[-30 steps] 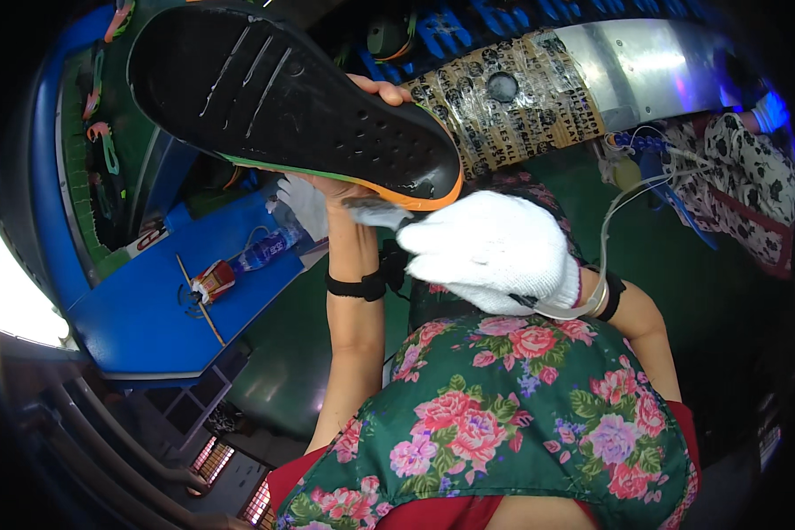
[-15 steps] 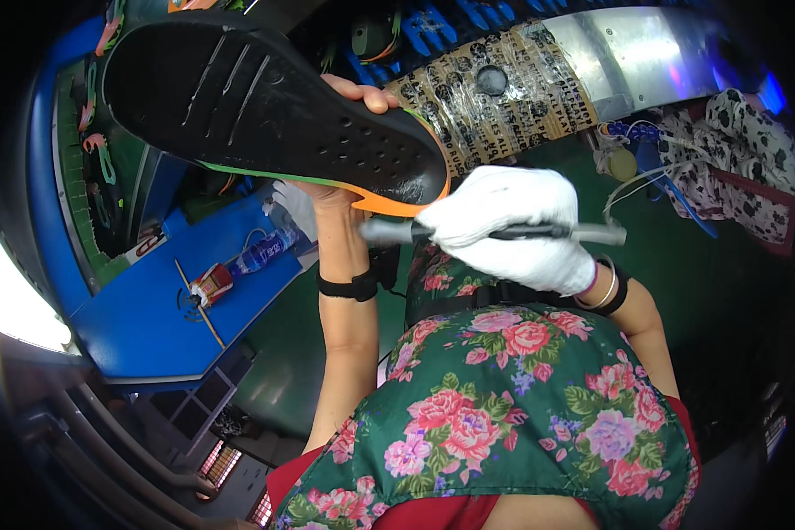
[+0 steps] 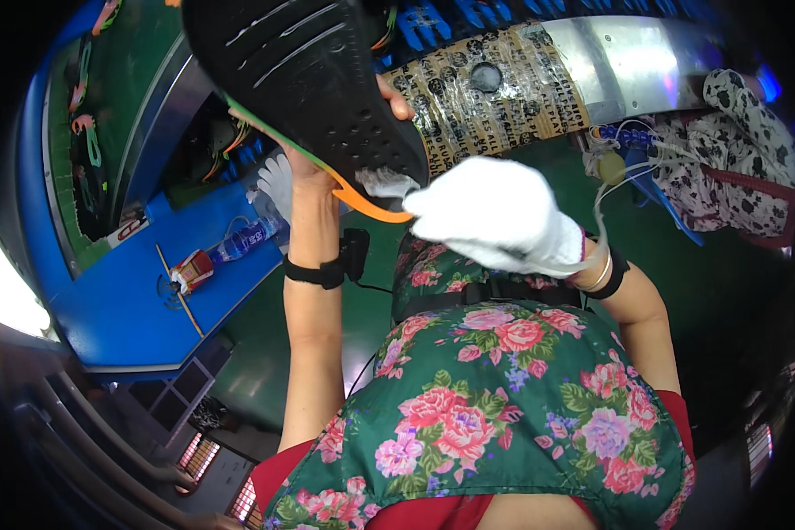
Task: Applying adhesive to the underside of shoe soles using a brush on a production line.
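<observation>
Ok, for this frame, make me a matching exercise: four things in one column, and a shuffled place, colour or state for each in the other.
Things:
1. sole
2. right hand
3. plastic bottle
4. apron

Places, colours, states:
A. lying on the blue table
B. green, with a floral print
C. held up by the left hand
D. covered by a white glove

Right pairs: 1-C, 2-D, 3-A, 4-B.

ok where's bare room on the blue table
Left of the thin stick, the blue table looks bare down to its near edge; a smaller patch lies between stick, plastic bottle and right edge. Crowded: along the red packet and bottle toward the white glove, and around the shoe sole, between left hand and gloved right hand.
</observation>
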A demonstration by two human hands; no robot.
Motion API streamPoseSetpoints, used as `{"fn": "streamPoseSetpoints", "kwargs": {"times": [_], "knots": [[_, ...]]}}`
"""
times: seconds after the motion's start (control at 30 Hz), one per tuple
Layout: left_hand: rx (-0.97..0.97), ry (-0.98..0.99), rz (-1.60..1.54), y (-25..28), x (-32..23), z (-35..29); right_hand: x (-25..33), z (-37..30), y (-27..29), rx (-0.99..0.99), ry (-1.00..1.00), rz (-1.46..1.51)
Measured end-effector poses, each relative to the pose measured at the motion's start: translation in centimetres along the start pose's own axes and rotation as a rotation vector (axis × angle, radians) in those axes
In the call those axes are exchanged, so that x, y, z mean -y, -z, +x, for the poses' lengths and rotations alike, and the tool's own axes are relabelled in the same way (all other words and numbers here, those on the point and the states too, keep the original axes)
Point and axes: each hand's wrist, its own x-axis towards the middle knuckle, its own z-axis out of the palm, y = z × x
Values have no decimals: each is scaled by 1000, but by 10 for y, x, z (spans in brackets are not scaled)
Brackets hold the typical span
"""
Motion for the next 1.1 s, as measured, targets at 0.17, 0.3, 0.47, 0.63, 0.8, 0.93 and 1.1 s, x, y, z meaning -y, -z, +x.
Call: {"fn": "streamPoseSetpoints", "kwargs": {"times": [0.17,0.3,0.47,0.63,0.8,0.93,1.1], "knots": [[-45,119,101,0,-2,-1,-6,7,8,115,-57,470],[-87,235,153,6,-4,-2,-8,11,2,87,-27,89],[-68,290,69,19,-2,-6,-11,11,-1,206,27,451],[-67,458,6,31,-5,-8,-19,15,-3,320,121,76],[-336,560,305,28,-3,-7,-25,20,0,283,17,414],[-490,607,300,27,-7,-5,-26,23,2,487,105,201],[-226,538,-216,27,-3,-19,-20,31,24,78,-379,536]]}}
